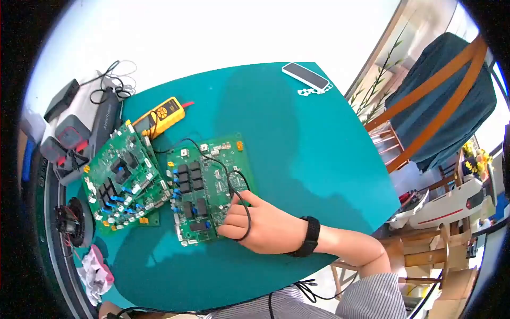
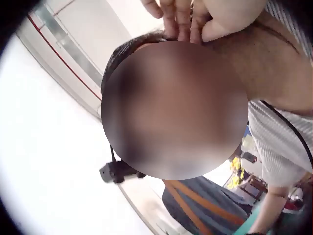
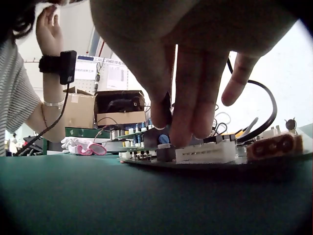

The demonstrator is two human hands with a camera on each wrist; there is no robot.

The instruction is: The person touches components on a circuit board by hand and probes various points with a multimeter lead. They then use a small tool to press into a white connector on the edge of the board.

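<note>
Right hand (image 1: 260, 226), fingers pinching thin black lead (image 1: 249, 218) over flat green circuit board (image 1: 204, 181): I rate board stiff, light, fragile; hold by edges.

This looks like an electronics repair workshop. Two green printed circuit boards (image 1: 123, 178) lie bare on a round teal desk (image 1: 297, 138), beside a yellow handheld multimeter (image 1: 159, 117) and a dark grey handheld tool (image 1: 103, 125) with tangled black leads. Behind the desk stand brown cardboard boxes (image 3: 80, 115), with printed white sheets (image 3: 112, 73) on the wall.
</note>
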